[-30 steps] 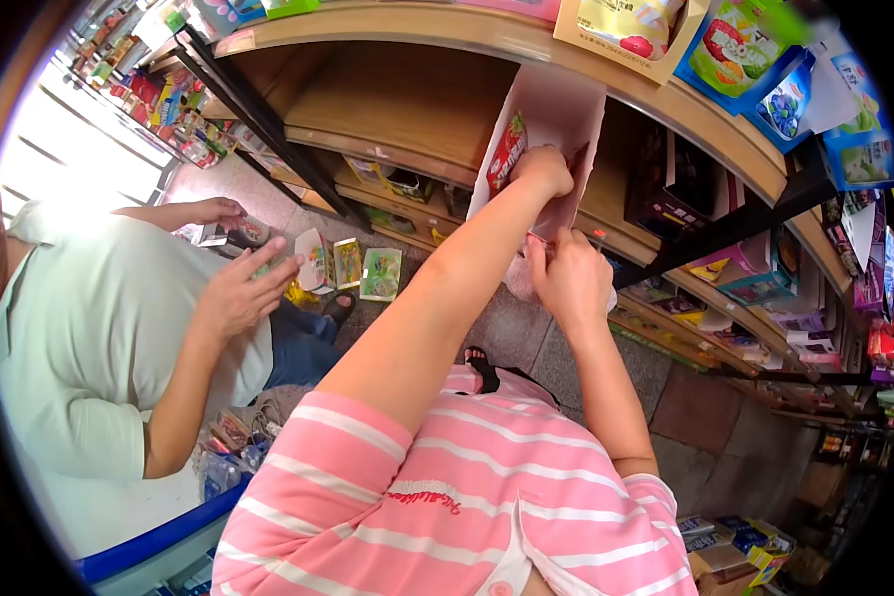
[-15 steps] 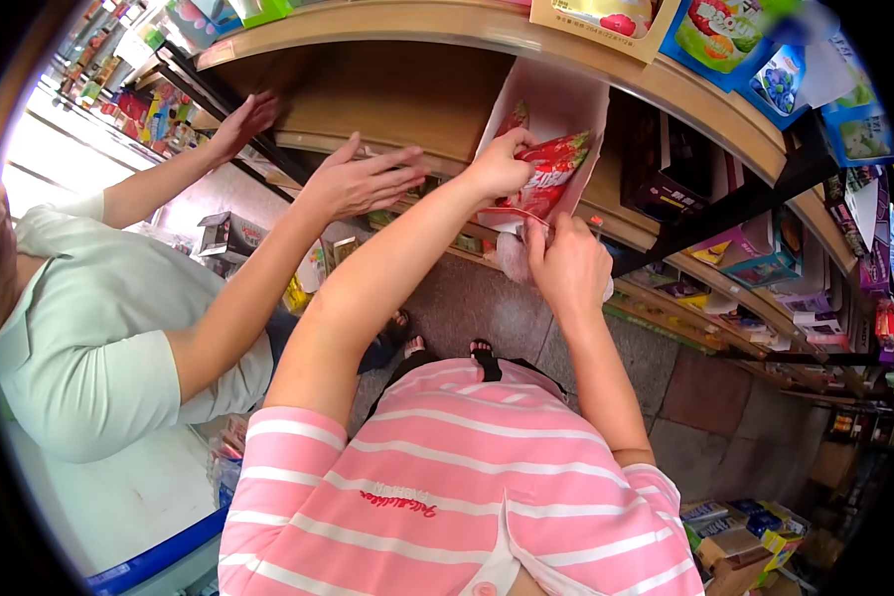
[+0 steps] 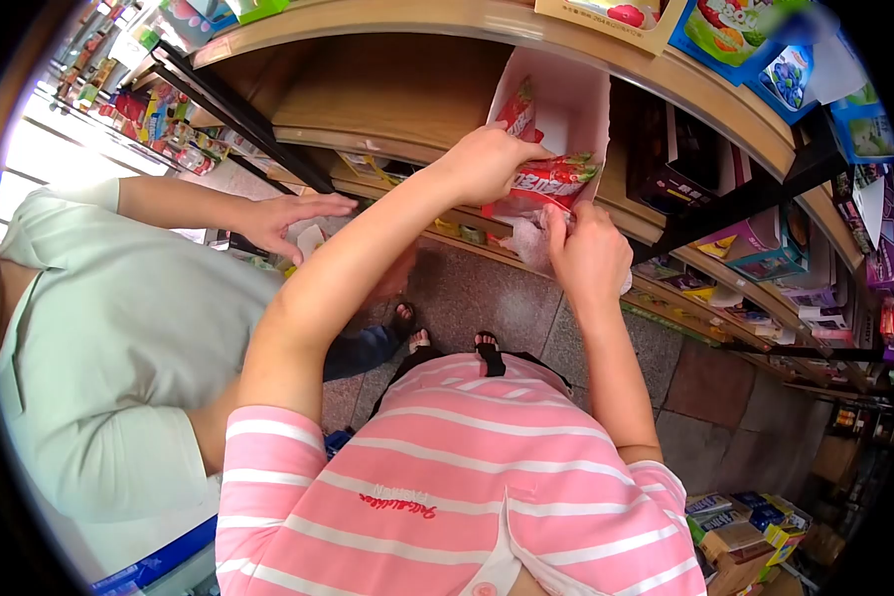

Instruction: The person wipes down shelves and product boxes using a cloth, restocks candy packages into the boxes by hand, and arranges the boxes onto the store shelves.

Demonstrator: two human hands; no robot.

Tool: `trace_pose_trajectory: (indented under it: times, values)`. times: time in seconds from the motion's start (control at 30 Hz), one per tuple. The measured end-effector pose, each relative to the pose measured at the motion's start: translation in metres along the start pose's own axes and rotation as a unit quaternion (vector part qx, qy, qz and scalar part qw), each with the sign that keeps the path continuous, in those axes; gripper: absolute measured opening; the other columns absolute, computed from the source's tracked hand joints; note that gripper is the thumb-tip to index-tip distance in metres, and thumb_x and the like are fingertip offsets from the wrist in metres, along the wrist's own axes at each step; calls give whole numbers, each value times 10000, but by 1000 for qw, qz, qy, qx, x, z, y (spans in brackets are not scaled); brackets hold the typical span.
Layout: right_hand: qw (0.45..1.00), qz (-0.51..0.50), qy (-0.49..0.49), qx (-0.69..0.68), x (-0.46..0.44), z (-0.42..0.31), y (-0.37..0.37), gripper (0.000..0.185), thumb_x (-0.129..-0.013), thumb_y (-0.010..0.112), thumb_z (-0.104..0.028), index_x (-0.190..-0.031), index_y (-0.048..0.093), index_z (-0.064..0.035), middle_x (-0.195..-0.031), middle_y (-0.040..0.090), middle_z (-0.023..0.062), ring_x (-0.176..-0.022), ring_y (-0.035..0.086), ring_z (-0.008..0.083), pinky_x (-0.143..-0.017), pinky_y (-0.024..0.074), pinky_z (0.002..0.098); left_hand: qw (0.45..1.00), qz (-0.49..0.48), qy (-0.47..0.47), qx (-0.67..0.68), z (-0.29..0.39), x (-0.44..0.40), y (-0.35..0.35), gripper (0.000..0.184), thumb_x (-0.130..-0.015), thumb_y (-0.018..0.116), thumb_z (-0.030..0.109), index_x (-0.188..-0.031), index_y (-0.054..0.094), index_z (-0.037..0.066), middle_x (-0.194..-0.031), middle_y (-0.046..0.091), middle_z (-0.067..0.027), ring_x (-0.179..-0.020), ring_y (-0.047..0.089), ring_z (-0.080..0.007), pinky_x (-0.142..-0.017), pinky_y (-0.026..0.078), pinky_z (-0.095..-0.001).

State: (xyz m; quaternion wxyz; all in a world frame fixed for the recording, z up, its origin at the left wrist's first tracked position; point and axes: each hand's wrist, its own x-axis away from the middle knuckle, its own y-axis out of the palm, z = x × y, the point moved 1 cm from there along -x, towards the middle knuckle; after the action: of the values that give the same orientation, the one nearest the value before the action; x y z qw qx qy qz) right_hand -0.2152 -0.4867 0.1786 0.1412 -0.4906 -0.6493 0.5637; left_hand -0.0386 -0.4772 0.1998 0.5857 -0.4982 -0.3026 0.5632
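A white open box (image 3: 574,104) stands on a wooden shelf, with red packets inside. My left hand (image 3: 492,164) is at the box's left side, its fingers closed on a red packet (image 3: 556,179) near the front. Another red packet (image 3: 519,109) leans against the box's left wall. My right hand (image 3: 588,248) is closed at the box's front edge, where a pale crumpled cloth (image 3: 531,241) hangs from it. The fingertips of my left hand are partly hidden behind the packet.
A co-worker (image 3: 149,328) in a pale green shirt stands at the left, one hand (image 3: 293,221) beside my left forearm. Dark boxes (image 3: 670,164) are right of the white box. A black shelf post (image 3: 730,214) slants nearby. Cartons (image 3: 745,536) lie lower right.
The front red packet has come up out of the box's depth and now lies lower, near the front edge. My left hand has drawn back from inside. The co-worker's hands have moved back and down.
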Motion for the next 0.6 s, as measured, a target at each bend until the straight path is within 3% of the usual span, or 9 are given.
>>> trace_pose_trajectory:
  times: [0.1,0.13,0.27,0.33,0.37,0.43,0.5,0.53,0.6]
  values:
    - [1000,0,-6,10,-1,2,0,341,-814,533,-348,-712,543,-23,-704,580,155,-577,592,320,-526,476,396,996,-72,52,-29,0,2,3,402,-710,505,34,-1091,597,126,-875,621,-169,-865,571,-329,-925,359,-422]
    - [1000,5,-13,13,1,2,2,340,-815,531,-348,-718,542,-21,-707,580,154,-577,593,319,-523,476,396,994,-96,29,-31,2,2,3,406,-694,547,87,-1083,615,181,-861,636,-138,-892,582,-279,-997,273,-400]
    - [1000,-8,-26,5,5,0,1,341,-818,528,-344,-734,536,-14,-710,576,153,-576,592,318,-519,475,397,986,-164,-13,26,12,-5,-13,332,-734,541,174,-1052,635,160,-863,635,-155,-880,590,-271,-963,317,-395]
    - [1000,-4,-24,1,5,-1,2,342,-819,527,-342,-733,535,-12,-708,575,154,-575,591,318,-520,475,398,956,-254,-114,96,15,-13,-18,280,-750,543,261,-941,661,93,-772,627,-165,-797,595,-290,-905,363,-384]
    - [1000,-2,-25,-3,6,-1,3,343,-819,527,-340,-731,533,-9,-705,573,155,-574,590,318,-520,475,398,956,-254,-113,95,11,-17,-15,280,-750,543,261,-941,661,93,-772,627,-165,-797,595,-290,-905,363,-384]
    - [1000,-4,-25,-5,7,0,3,341,-819,527,-338,-732,535,-9,-707,573,156,-574,590,318,-521,475,399,996,62,-7,-68,1,-26,-13,266,-735,575,284,-846,648,53,-784,612,-160,-815,568,-302,-848,391,-378]
    - [1000,-6,-23,-5,8,1,3,339,-819,528,-337,-732,536,-9,-709,573,156,-575,591,318,-522,475,399,947,214,1,-239,-5,-33,-16,258,-742,594,267,-860,604,38,-967,570,-132,-978,484,-312,-845,395,-383]
    - [1000,-6,-25,-7,9,1,3,338,-817,529,-335,-733,538,-8,-712,574,158,-577,591,319,-521,475,400,947,150,-67,-275,-6,-38,-14,281,-728,597,258,-919,608,52,-1126,516,-143,-1079,452,-303,-908,362,-407]
    - [999,-6,-30,-9,8,1,3,337,-816,531,-333,-735,539,-7,-714,575,160,-579,592,320,-521,476,401,934,119,-132,-311,0,-45,-7,315,-715,602,257,-955,611,54,-1174,490,-155,-1136,412,-308,-935,329,-448]
